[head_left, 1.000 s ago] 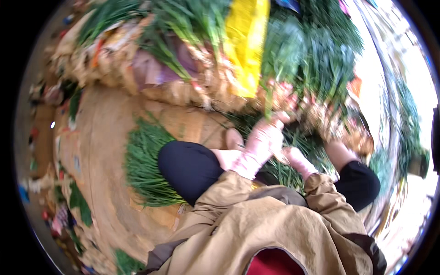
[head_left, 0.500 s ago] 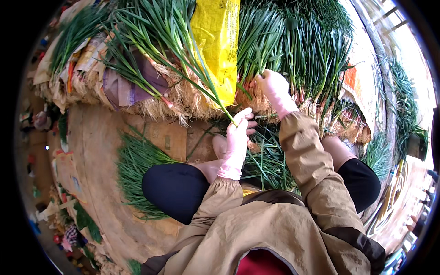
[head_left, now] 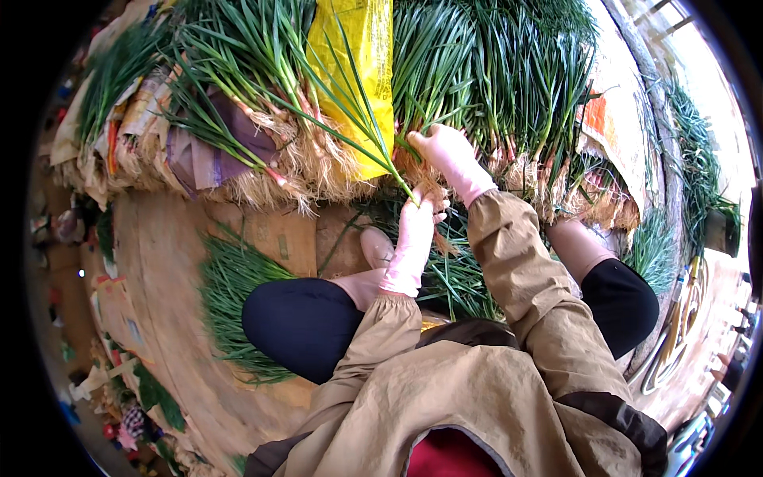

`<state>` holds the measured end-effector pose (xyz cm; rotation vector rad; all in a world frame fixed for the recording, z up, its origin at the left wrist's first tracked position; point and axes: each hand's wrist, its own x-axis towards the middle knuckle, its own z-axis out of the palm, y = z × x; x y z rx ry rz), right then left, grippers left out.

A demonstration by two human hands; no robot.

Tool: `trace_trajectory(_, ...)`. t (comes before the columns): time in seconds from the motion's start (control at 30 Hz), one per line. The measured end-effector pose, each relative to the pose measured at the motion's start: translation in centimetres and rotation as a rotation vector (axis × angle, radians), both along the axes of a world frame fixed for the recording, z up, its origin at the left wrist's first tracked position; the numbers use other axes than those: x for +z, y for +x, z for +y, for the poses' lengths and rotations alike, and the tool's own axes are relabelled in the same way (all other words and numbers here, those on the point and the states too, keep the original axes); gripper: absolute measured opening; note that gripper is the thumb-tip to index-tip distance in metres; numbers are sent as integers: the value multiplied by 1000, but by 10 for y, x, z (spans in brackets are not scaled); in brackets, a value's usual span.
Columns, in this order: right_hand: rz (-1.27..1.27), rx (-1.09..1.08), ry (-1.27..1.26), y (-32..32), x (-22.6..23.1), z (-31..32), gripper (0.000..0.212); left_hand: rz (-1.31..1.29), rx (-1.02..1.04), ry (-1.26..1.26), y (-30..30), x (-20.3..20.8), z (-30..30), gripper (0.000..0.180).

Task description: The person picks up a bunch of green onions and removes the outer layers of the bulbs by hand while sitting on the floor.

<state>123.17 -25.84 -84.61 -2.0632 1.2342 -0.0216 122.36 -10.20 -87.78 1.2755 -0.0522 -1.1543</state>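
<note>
Right hand [head_left: 449, 155] at greens' [head_left: 437, 79] edge (sack [head_left: 375, 56] alongside)

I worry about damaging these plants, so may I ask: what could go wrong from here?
1. The leaves of the thin green stalk in the left hand extend over the yellow sheet and might bend or catch.
2. The right hand is at the base of a crowded row of green plants; a careless pull there could disturb neighbouring ones.
3. Stringy roots are close to both hands and may tangle.
</note>
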Motion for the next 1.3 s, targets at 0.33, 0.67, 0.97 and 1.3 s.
trace_trajectory(0.33, -181, 99, 194, -65, 20, 65, 32, 296, -123, -117, 0, -17, 19, 20)
trace_trajectory(0.67, -606, -381, 284, -95, -66, 43, 30, 363, -164, -68, -24, 20, 4, 24)
trace_trajectory(0.97, -623, 130, 746, -149, 2, 39, 28, 910, -446, -547, -45, 44, 7, 42)
trace_trajectory(1.3, -137, 41, -340, -157, 16, 17, 29, 883, -386, -403, -78, 32, -9, 38)
